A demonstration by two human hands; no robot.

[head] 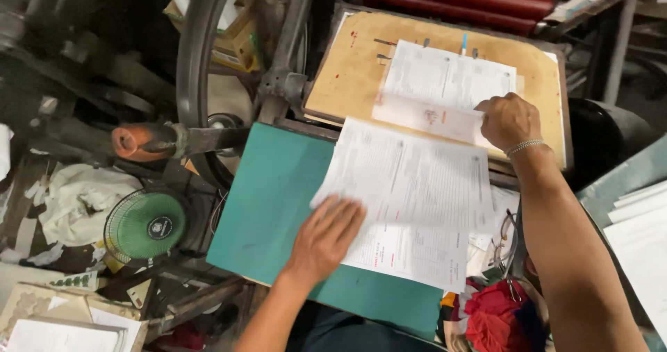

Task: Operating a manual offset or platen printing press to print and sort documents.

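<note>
The left hand [325, 237] is blurred and covers a corner of the printed sheet [410, 199], its small print is unreadable, and the white stacks [643, 234] are cut by the right edge.

Bare green desk [264, 206] surface is left open at the left. Passage beyond is blocked by the large wheel [198, 81] and orange-tipped lever [139, 142]; red rollers [458, 1] close the far edge.

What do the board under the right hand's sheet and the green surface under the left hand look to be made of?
The board looks like tan pressed card or fibreboard: matte, stained, scuffed. The green surface seems a smooth painted or laminated panel, flat with a clean edge; which one is unclear. The sheets are thin printed paper. The big wheel looks like dark metal.
</note>
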